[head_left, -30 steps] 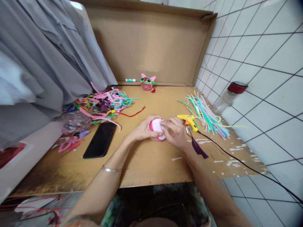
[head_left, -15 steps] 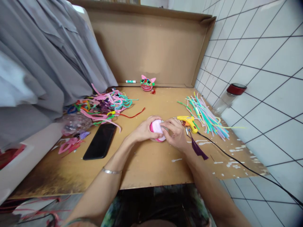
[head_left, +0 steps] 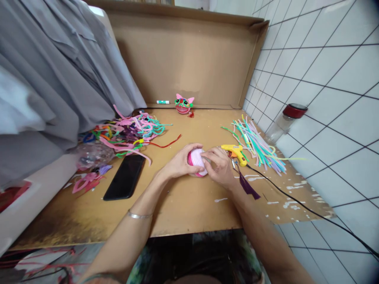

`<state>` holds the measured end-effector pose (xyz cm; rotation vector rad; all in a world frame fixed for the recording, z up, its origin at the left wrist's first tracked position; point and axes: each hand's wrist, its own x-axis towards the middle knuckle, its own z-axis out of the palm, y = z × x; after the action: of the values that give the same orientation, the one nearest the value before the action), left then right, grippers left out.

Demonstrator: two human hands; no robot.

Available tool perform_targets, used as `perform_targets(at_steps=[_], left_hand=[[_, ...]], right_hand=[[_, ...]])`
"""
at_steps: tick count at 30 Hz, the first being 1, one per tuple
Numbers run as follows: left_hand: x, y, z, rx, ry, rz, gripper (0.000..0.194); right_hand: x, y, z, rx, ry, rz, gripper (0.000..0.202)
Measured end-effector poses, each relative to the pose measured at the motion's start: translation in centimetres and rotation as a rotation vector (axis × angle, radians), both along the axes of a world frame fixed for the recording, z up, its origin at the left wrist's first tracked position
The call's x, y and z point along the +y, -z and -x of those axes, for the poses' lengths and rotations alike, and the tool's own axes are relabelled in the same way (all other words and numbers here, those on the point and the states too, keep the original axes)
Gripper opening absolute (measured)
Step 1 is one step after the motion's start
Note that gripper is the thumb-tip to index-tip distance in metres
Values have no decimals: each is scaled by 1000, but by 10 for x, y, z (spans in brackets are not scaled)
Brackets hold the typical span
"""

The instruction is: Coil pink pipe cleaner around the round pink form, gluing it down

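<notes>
A round pink and white fuzzy piece (head_left: 196, 158) is held above the table, near its middle. My left hand (head_left: 181, 161) wraps round its left side, thumb below and fingers above. On the piece's right side rest the bent fingers of my right hand (head_left: 218, 165), pinched close together; what lies between their tips is too small to tell. Just beyond the right hand lies a yellow glue gun (head_left: 235, 153), beside a dark purple tassel (head_left: 248, 186).
Tangled pipe cleaners (head_left: 133, 128) and a black phone (head_left: 124, 176) lie on the left. Straight pipe cleaners (head_left: 259, 146) and a red-lidded jar (head_left: 286, 122) are at right. A small pink-eared figure (head_left: 182, 105) and a marker (head_left: 162, 102) stand near the cardboard (head_left: 186, 59).
The fingers of my right hand have shifted very slightly against the piece. My left hand keeps the same hold, and the whole view has moved a little.
</notes>
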<state>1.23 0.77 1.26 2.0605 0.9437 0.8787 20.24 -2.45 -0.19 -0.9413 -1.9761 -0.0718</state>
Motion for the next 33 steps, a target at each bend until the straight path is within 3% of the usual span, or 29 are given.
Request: perform_targets(at_steps=[21,33], left_hand=[[6,12,0,-122,91,-20,51],[8,13,2,-142,117,-6,49]], right_hand=[[1,1,-1,21,-6,2,19],[1,-2,-1,181,-17,116,21]])
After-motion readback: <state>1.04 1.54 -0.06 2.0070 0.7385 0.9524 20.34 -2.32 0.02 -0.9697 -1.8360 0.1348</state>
